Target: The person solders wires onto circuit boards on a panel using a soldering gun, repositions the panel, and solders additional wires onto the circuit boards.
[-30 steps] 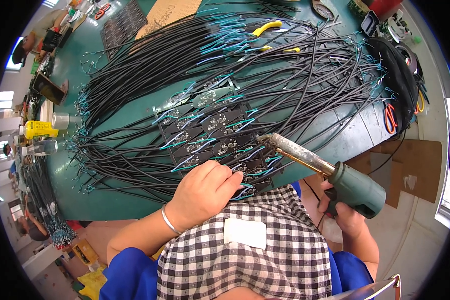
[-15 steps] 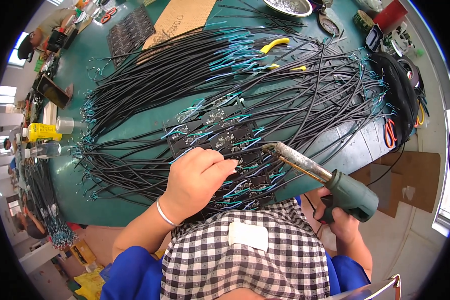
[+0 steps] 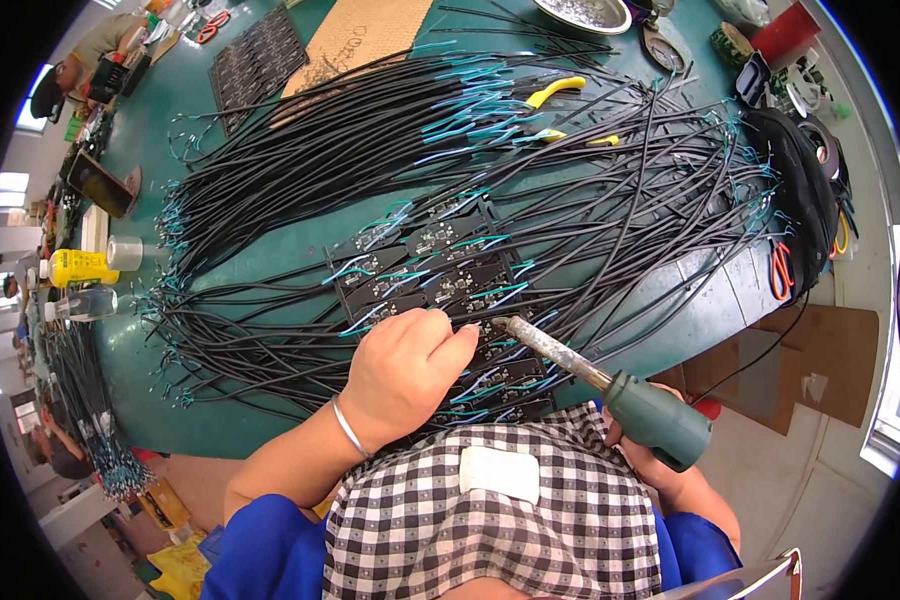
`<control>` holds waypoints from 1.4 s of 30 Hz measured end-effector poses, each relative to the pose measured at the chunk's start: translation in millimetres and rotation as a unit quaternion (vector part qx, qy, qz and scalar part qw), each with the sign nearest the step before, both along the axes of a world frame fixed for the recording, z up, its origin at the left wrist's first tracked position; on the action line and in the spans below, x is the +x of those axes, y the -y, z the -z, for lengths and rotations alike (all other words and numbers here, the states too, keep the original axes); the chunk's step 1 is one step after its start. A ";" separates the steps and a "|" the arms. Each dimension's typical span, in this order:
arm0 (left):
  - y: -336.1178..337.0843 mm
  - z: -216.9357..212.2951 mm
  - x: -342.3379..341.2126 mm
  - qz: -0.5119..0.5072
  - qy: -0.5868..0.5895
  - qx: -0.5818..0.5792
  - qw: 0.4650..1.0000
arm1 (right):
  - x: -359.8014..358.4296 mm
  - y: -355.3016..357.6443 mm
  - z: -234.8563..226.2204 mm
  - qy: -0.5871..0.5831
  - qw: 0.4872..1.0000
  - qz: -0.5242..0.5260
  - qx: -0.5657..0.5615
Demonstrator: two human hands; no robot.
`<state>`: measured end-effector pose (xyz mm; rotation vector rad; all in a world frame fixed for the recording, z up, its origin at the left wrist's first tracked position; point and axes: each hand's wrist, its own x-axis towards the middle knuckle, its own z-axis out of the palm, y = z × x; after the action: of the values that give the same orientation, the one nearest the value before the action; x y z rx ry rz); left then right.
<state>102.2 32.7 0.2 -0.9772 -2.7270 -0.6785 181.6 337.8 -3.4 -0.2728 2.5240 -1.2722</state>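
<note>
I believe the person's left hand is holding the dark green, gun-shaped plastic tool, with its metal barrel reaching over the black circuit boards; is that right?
Not quite: the head view shows the right hand, not the left hand, holding the dark green, gun-shaped plastic tool; its metal barrel does reach over the black circuit boards.

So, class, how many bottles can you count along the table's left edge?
2: a yellow bottle and, just below it in the picture, a clear bottle. More may be hidden.
</note>
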 end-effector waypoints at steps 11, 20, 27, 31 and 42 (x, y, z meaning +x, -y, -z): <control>-0.4 1.8 -2.7 -0.013 0.046 0.024 0.999 | -6.6 2.5 4.3 -0.033 0.998 -0.051 0.011; -3.4 2.2 -1.0 -0.022 0.051 0.036 0.998 | -8.1 7.7 -1.2 -0.053 0.997 -0.058 -0.027; -4.5 0.9 -1.7 -0.028 0.051 0.034 0.998 | -1.8 -6.1 -9.7 0.061 0.998 0.004 0.031; -5.3 -0.8 -1.8 -0.030 0.064 0.024 0.997 | -1.1 -8.5 -17.9 0.053 0.994 0.069 -0.063; -20.3 1.3 3.1 -0.115 0.003 0.070 0.991 | -19.8 -4.9 -35.2 0.165 0.969 0.062 -0.175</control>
<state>105.3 53.1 -1.1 -0.6189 -2.6958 -0.8145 161.8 342.8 31.8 0.0236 2.0590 -1.6581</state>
